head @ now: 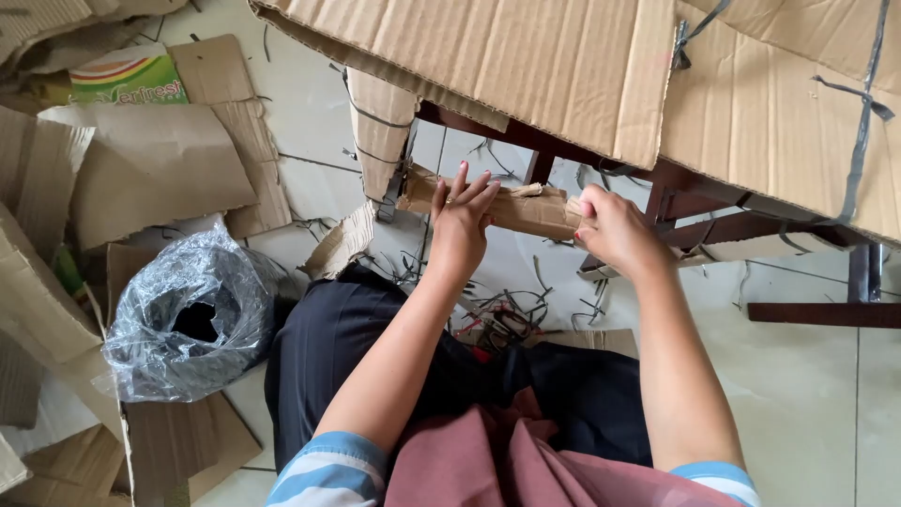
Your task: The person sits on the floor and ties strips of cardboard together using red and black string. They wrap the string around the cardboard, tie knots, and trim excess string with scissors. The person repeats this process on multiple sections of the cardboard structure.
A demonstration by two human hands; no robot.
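Sitting on the tiled floor [826,413], the person is working with dark trousers [357,347] and a reddish cloth [507,460] nearest the camera, striped sleeves [328,469] showing at the bottom edge. Both forearms are reaching forward and up.

The left hand [462,218] is pressing flat against a folded cardboard strip [526,208], fingers spread fairly wide and pointing up over its left part. The right hand [610,230] is closing on the strip's right end, fingers curled tight around it, thumb side hidden. The strip is being held in the air between the two hands, just under the edge of a large cardboard sheet [526,66] and in front of a dark wooden frame [713,221].

Lying below the hands are scattered dark strap offcuts [516,310]. To the left, a crumpled clear plastic bag [188,319] is sitting open on flattened cardboard pieces [160,169]. Farther out, dark plastic straps [859,141] are running across the upper right sheet.

Risks, as judged: the left hand is only pressing, not gripping, so the strip could be slipping or twisting if the right hand pulls hard. The torn corrugated edge could be scraping the fingers. The overhanging sheet is sitting loosely and might be sliding down onto the hands if knocked.
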